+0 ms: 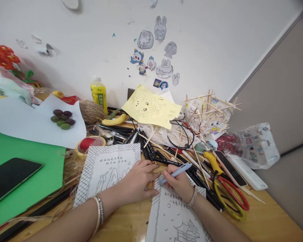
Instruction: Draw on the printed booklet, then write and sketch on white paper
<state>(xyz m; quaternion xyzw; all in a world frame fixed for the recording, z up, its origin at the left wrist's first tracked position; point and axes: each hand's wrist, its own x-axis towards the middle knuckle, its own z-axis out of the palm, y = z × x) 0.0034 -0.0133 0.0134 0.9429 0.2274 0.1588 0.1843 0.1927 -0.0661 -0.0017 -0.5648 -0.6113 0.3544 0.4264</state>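
My right hand grips a pale blue pen. Its lower end points at the patterned top border of the right-hand drawing sheet, which bears handwriting, birds and a building in black line. My left hand rests nearly flat, fingers apart, over the right part of another drawing sheet with a crosshatched border and line-drawn hills. Its fingertips reach toward the top corner of the sheet under the pen. Bracelets are on both wrists.
Black markers, sticks and a yellow drawing pile up behind the sheets. Scissors and a pink-edged phone lie right. Left are a black phone on green paper, a tape roll and a yellow bottle.
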